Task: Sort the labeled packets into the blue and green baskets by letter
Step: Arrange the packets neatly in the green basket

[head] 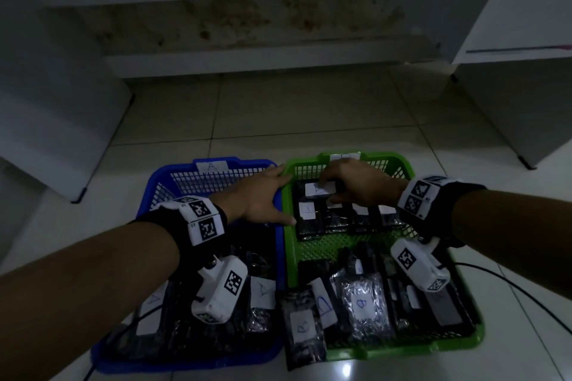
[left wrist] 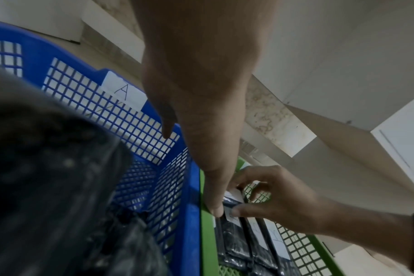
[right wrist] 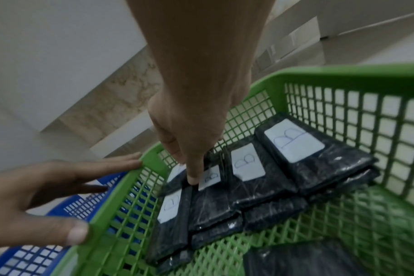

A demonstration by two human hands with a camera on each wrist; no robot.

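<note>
Seating a B packet (head: 319,189) in the green basket (head: 290,246), far-left corner of the row: right hand (head: 356,185) is pinching it, fingers curled on its label end. Left hand (head: 261,195), fingers spread, is bracing the rim. Next is probably releasing, then picking from the unsorted pile (head: 365,303) nearer the person.

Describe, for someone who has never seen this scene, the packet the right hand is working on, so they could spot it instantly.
Find the green basket, right of the blue one. Along its far wall lies a row of dark packets with white B labels. The packet sits atop the row's left end, under the right hand, label turned sideways.
</note>
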